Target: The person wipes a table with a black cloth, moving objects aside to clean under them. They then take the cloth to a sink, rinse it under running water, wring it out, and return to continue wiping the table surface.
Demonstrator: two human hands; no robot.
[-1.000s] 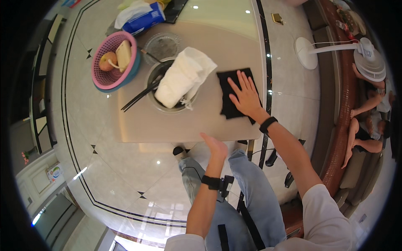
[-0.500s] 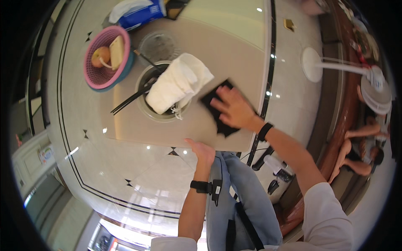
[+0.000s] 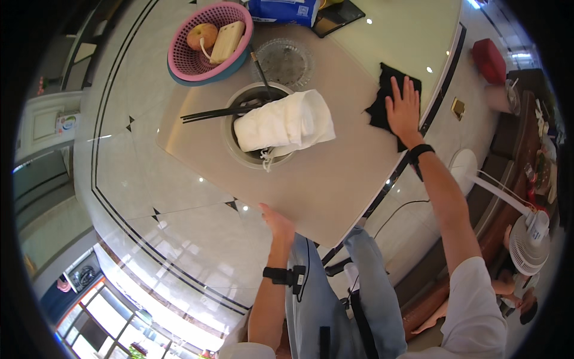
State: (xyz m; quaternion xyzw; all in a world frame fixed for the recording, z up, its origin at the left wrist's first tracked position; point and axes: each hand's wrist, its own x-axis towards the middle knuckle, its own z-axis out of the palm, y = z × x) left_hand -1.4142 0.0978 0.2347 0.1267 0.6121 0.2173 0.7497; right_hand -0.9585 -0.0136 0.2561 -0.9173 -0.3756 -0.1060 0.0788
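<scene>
My right hand (image 3: 405,110) lies flat with spread fingers on a black cloth (image 3: 382,102), pressing it against the tabletop near the right edge. The cloth has ragged edges and is not gripped. At the table's front edge is my left hand (image 3: 278,223), fingers extended, holding nothing that shows. Between and beyond the hands, a metal bowl (image 3: 232,139) stands on the beige table (image 3: 257,186). A bundled white cloth pouch (image 3: 281,124) with a drawstring rests across it, and black chopsticks (image 3: 209,114) and a brush-like stick (image 3: 260,69) poke out.
Beyond the bowl stand a clear glass dish (image 3: 284,60) and a pink basket (image 3: 179,57) holding an apple (image 3: 200,36) and a white block with a cord. A blue tissue pack (image 3: 284,11) and a dark phone-like slab (image 3: 338,18) lie farther back. A white fan (image 3: 529,242) stands at right.
My right hand has slid the black cloth away from me and rightward over the table. My view has turned, so the bowl and basket sit higher. My left hand stays by the front edge.
</scene>
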